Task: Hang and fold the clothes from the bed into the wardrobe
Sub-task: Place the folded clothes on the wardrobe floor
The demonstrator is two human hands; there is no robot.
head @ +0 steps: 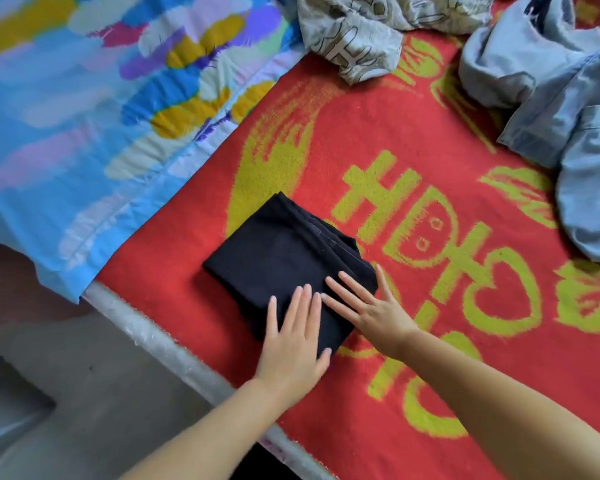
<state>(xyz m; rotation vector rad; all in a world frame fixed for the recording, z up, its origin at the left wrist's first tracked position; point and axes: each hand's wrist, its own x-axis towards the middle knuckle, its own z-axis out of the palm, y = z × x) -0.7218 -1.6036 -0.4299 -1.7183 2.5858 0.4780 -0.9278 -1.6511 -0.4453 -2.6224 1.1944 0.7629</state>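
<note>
A black garment, folded into a compact rectangle, lies on the red and yellow blanket near the bed's front edge. My left hand lies flat on the near corner of the fold, fingers straight and together. My right hand presses flat on its right edge, fingers spread. A crumpled light blue garment is heaped at the far right of the bed. A grey patterned garment is bunched at the top centre.
A bright blue quilt with yellow, white and purple blotches covers the bed's left part and hangs over its edge. The pale bed frame edge runs diagonally below my hands. Grey floor lies at lower left.
</note>
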